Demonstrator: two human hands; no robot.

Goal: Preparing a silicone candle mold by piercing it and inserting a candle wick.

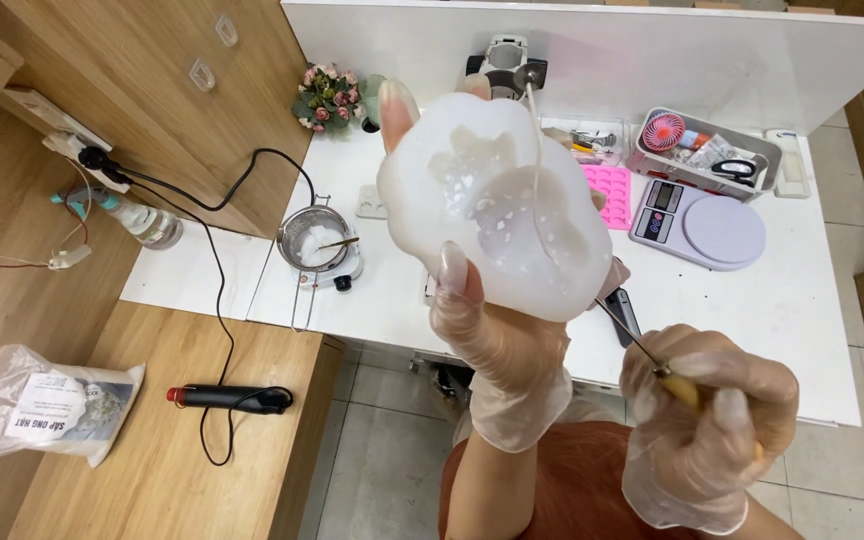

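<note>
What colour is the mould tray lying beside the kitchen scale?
Pink; the mould tray beside the scale shows best in the head view.

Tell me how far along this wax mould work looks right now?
Done: white wax sits in the metal pot on the small heater. In hand: the left hand holds up a translucent white silicone mould, while the right hand runs a thin metal tool across its cavity. Left: the cavity looks unfilled, and the pink mould lies unused.
</note>
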